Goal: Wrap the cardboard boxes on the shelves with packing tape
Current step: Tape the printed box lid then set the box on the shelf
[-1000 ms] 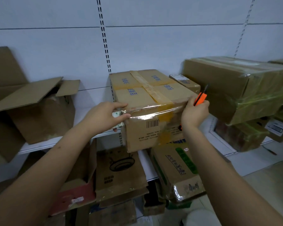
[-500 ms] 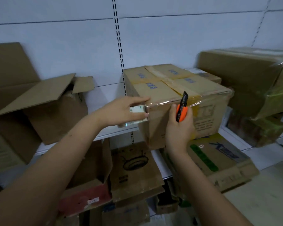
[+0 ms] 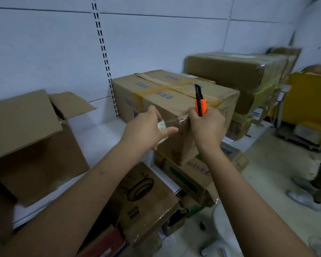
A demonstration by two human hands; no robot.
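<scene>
With the left hand gripping the tape roll and the right hand clutching an orange cutter, the taut tape could tear crookedly or the blade nick the cardboard box.

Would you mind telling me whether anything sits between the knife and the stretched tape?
Nothing visible does. The right hand holds the orange knife just above the clear tape pulled from the left hand.

Brown cardboard box with blue print and tan tape strips on the white shelf, clear packing tape stretched across its near top corner, roll at its left face
</scene>
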